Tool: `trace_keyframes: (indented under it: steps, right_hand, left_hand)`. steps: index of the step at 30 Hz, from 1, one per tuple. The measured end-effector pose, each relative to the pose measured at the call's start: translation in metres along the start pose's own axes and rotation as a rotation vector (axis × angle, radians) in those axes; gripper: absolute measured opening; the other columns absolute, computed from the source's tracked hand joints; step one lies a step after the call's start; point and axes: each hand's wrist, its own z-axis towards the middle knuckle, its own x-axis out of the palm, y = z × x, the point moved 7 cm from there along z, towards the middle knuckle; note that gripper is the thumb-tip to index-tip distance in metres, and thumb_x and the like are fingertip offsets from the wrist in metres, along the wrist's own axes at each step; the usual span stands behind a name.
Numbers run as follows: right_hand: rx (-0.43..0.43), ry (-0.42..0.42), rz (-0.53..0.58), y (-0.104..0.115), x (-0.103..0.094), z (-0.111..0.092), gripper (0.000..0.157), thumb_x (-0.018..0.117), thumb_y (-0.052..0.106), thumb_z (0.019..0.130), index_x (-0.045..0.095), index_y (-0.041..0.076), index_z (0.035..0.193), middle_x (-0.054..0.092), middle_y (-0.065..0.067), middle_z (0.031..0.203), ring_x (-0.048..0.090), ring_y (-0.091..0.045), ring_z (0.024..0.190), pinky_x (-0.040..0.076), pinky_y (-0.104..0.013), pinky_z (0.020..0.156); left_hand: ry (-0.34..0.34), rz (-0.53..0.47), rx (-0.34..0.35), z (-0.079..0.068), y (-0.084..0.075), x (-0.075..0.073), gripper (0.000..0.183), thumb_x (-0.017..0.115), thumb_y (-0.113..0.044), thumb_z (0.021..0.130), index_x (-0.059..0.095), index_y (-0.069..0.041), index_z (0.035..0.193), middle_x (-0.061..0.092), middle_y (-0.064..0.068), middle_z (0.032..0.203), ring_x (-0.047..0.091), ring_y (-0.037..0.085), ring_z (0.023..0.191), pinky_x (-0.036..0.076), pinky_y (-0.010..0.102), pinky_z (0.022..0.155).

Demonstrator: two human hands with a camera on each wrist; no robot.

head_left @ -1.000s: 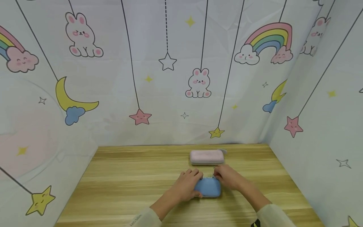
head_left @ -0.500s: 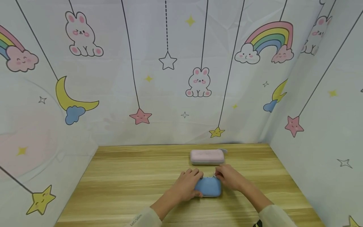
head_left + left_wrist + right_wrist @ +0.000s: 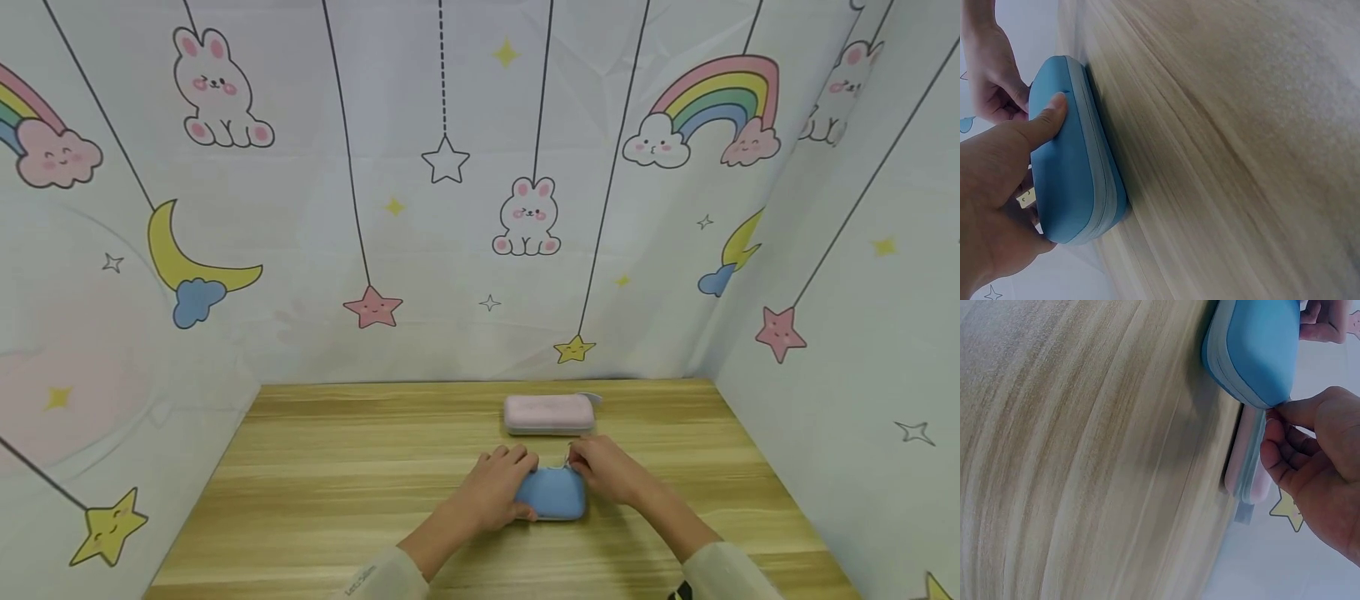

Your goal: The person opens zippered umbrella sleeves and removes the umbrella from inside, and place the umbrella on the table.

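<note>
A blue hard-shell zip case [image 3: 557,493] with rounded corners lies on the wooden table, its pale zip band [image 3: 1094,156] running round the side. My left hand [image 3: 493,490] grips its left end, thumb on the near side and fingers over the far side. At the far right corner, my right hand [image 3: 606,468] pinches the zipper pull between thumb and curled forefinger; the fingertips mostly hide it. A thin white cord shows beside those fingertips in the head view. The case looks closed along the band visible in both wrist views.
Just behind the blue case lies a pink hard-shell case [image 3: 549,415] with a grey tab [image 3: 591,398] at its right end. White cloth walls [image 3: 450,250] printed with rabbits, stars and rainbows border the wooden table [image 3: 337,475] at the back and sides.
The right hand has shifted very slightly to the right, and the white cord beside it looks shorter. The left hand and blue case stay in place.
</note>
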Motion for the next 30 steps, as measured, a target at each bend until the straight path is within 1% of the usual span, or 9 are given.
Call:
trace_keyframes:
  steps: [3,5,10,14,22,25,30]
  right_hand:
    - [-0.006,0.006,-0.001,0.001,0.0,-0.001,0.021,0.064,0.003,0.095,0.059,0.017,0.079,0.053,0.008,0.076,0.045,-0.002,0.066,0.042,-0.022,0.059]
    - [-0.027,0.0,-0.007,0.002,0.0,-0.002,0.022,0.063,0.002,0.095,0.057,0.016,0.078,0.051,0.008,0.075,0.043,-0.003,0.065,0.04,-0.022,0.058]
    - [-0.076,-0.034,-0.049,0.004,0.002,-0.005,0.024,0.062,0.002,0.096,0.053,0.015,0.077,0.045,0.007,0.075,0.038,-0.006,0.066,0.037,-0.023,0.059]
    - [-0.092,-0.053,-0.078,0.005,0.002,-0.007,0.024,0.062,0.003,0.096,0.052,0.015,0.079,0.042,0.007,0.076,0.038,-0.007,0.067,0.036,-0.024,0.061]
    - [-0.163,-0.148,-0.128,0.009,-0.004,-0.017,0.023,0.067,0.0,0.092,0.054,0.013,0.078,0.038,0.01,0.076,0.035,-0.005,0.065,0.035,-0.022,0.058]
    - [-0.169,-0.158,-0.139,0.009,-0.005,-0.021,0.022,0.068,-0.001,0.091,0.054,0.012,0.078,0.038,0.01,0.077,0.035,-0.006,0.067,0.036,-0.023,0.059]
    - [-0.164,-0.15,-0.163,0.008,-0.006,-0.026,0.023,0.068,-0.002,0.09,0.054,0.011,0.079,0.037,0.01,0.078,0.034,-0.005,0.067,0.036,-0.022,0.058]
  left_hand:
    - [0.01,-0.011,-0.003,0.0,0.0,0.0,0.061,0.078,-0.057,0.075,0.052,-0.025,0.119,0.053,-0.008,0.117,0.052,0.017,0.103,0.048,0.044,0.083]
    - [0.017,-0.018,-0.006,0.0,0.0,0.001,0.06,0.078,-0.056,0.074,0.052,-0.025,0.119,0.053,-0.008,0.117,0.052,0.017,0.103,0.047,0.044,0.083]
    - [0.025,-0.017,-0.012,0.001,0.001,0.003,0.059,0.078,-0.057,0.074,0.052,-0.026,0.118,0.053,-0.009,0.115,0.051,0.016,0.101,0.047,0.043,0.081]
    - [0.025,-0.013,-0.015,0.002,0.001,0.003,0.06,0.078,-0.057,0.074,0.052,-0.026,0.117,0.053,-0.009,0.115,0.052,0.017,0.103,0.047,0.044,0.082]
    - [0.028,0.01,-0.006,0.004,0.0,0.005,0.062,0.077,-0.06,0.074,0.052,-0.026,0.118,0.053,-0.009,0.115,0.052,0.016,0.103,0.048,0.043,0.082]
    - [0.032,0.013,-0.01,0.003,-0.001,0.004,0.062,0.077,-0.06,0.074,0.052,-0.026,0.118,0.053,-0.009,0.115,0.052,0.017,0.103,0.048,0.044,0.083]
    - [0.027,0.015,-0.015,0.003,0.0,0.002,0.061,0.078,-0.06,0.074,0.051,-0.026,0.118,0.053,-0.009,0.116,0.052,0.017,0.104,0.048,0.043,0.083]
